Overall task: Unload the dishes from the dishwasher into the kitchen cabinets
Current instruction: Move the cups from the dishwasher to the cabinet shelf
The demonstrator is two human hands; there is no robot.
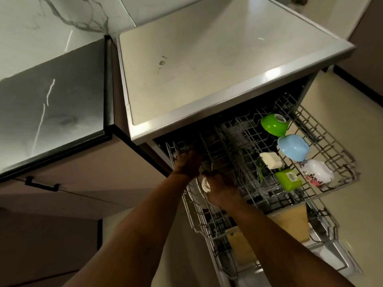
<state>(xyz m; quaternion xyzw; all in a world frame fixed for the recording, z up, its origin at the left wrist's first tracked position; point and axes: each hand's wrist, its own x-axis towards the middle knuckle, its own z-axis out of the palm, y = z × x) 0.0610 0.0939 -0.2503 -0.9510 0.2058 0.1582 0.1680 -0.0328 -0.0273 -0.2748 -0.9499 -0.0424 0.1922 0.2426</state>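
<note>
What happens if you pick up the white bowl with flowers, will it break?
The flowery white bowl looks glossy, so it is probably stiff and maybe slippery if wet. It could be ceramic or glass, so it might chip if dropped. It lies tipped on the wires of the upper rack, so a push may rock it.

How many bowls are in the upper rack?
3, along the right side of the upper rack: green bowl at the back, blue bowl in the middle, flowered white bowl at the front. The dark left part may hide more.
</note>
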